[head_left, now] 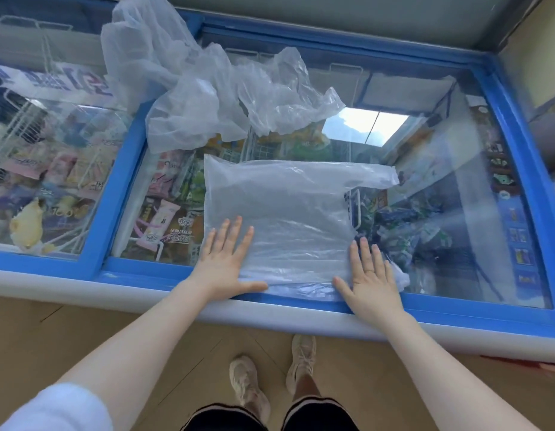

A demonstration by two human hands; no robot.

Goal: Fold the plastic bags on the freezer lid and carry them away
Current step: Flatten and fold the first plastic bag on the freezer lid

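A clear plastic bag (288, 206) lies spread flat on the glass freezer lid (456, 213), its handle strip reaching right. My left hand (226, 262) presses flat on the bag's near left corner, fingers apart. My right hand (369, 275) presses flat on its near right corner, also with fingers spread. Neither hand grips anything. Behind the flat bag, a crumpled heap of more clear plastic bags (207, 88) sits on the lid.
The freezer has blue frames (120, 169) around sliding glass panes, with packaged ice creams visible inside. Its pale front rim (270, 321) runs along the near side. My feet stand on a tan tiled floor (83, 337) in front of it.
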